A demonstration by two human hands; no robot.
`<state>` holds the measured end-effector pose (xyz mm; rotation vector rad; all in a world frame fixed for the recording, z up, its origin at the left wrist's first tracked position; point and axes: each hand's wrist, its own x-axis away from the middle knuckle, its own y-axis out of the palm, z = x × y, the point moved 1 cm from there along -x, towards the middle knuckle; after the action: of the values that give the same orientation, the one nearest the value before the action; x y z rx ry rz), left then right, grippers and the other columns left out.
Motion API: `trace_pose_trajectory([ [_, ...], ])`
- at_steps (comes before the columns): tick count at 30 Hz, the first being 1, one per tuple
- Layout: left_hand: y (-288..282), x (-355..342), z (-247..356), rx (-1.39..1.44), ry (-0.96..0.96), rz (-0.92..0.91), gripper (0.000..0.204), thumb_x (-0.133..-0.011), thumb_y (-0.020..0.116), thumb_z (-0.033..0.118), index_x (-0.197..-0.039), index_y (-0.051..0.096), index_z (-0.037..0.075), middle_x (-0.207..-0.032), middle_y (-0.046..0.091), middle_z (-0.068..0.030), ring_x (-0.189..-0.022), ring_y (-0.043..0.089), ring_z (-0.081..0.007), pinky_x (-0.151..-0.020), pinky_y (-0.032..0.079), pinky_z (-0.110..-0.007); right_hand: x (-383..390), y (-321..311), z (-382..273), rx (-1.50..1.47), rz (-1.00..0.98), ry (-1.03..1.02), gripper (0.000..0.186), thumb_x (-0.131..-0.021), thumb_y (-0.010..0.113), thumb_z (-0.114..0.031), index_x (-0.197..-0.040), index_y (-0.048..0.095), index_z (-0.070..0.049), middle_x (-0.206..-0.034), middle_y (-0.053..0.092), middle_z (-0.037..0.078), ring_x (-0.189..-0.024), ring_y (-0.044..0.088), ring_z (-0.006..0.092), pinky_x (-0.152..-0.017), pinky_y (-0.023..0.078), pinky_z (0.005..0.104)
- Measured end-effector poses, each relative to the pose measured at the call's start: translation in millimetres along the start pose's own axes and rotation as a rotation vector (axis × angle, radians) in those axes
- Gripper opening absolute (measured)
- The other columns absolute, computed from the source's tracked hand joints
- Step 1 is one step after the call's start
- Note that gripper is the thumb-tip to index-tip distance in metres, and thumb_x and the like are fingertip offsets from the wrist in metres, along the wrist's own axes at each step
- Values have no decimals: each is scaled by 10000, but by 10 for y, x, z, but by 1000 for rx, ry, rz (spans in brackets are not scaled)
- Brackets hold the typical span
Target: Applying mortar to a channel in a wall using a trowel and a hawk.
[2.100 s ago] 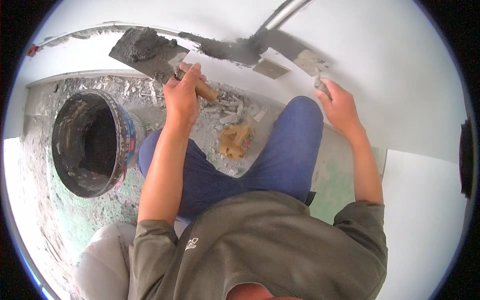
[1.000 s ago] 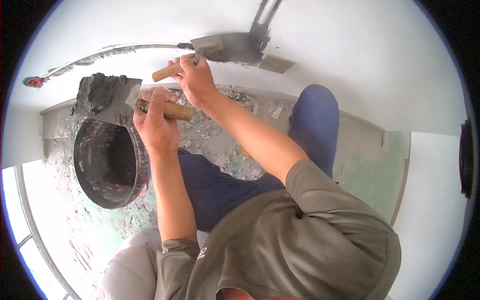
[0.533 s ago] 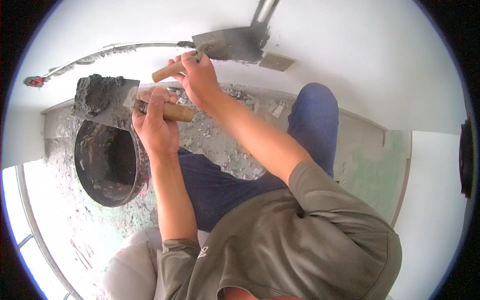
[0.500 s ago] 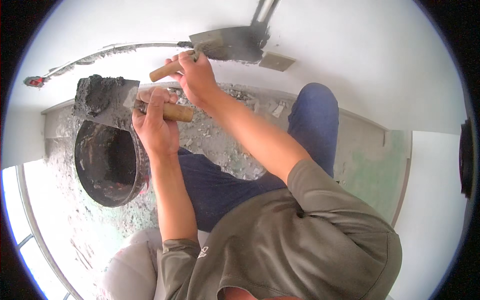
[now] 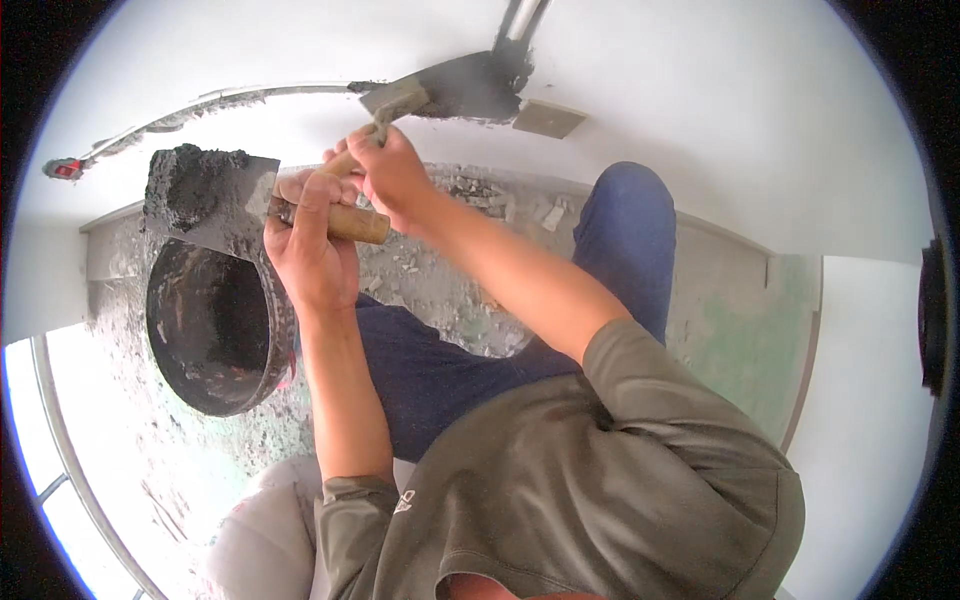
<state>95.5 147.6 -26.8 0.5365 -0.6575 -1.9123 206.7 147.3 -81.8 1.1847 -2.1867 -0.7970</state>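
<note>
The white wall [image 5: 700, 90] takes up most of what's in front of the person, who crouches close to its base in blue trousers and an olive shirt. A patch of wet grey mortar [image 5: 480, 88] sits on the wall where a grey conduit [image 5: 520, 20] comes down into it, and a thin chased groove [image 5: 200, 105] runs off to the left, ending near a small red fitting [image 5: 62, 168]. A flat grey cover plate [image 5: 548, 118] lies just right of the patch.

On the rubble-strewn floor [image 5: 450, 290] by the left knee stands a black bucket [image 5: 215, 330], caked with mortar inside and on its rim.

Just above the bucket, the left hand [image 5: 315, 245] has its fingers wrapped tight around the wooden handle of a plastering trowel [image 5: 215, 195] used as a hawk, its blade held roughly level and carrying a heap of dark mortar at the far-left end.

The right hand [image 5: 390, 175] is closed around the wooden handle of a smaller pointing trowel [image 5: 395, 98], whose blade rests against the left edge of the wet patch on the wall. The two hands nearly touch.
</note>
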Motion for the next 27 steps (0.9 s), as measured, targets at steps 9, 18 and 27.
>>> trace_pose_trajectory([
  [9,51,-5,33,36,6,3,112,-899,597,-4,-826,528,46,-841,558,-57,-769,525,-158,-748,466,-337,1008,-680,-710,1642,-152,-132,427,-892,607,-430,-1016,555,-25,-835,644,198,-767,634,388,-682,493,466],
  [18,107,-101,-161,78,-56,-57,219,-887,593,-13,-739,459,77,-803,533,-49,-762,509,-158,-767,450,-330,990,-1144,-2200,2412,-228,-401,339,-942,551,-287,-1077,534,23,-966,644,219,-816,644,405,-715,530,483],
  [27,160,-146,-265,26,-94,-55,234,-887,598,-13,-718,462,76,-786,521,-39,-740,505,-159,-751,457,-336,1101,-1165,-2094,2388,-63,-369,321,-919,582,-270,-1053,535,19,-933,640,221,-785,649,396,-695,537,466],
])
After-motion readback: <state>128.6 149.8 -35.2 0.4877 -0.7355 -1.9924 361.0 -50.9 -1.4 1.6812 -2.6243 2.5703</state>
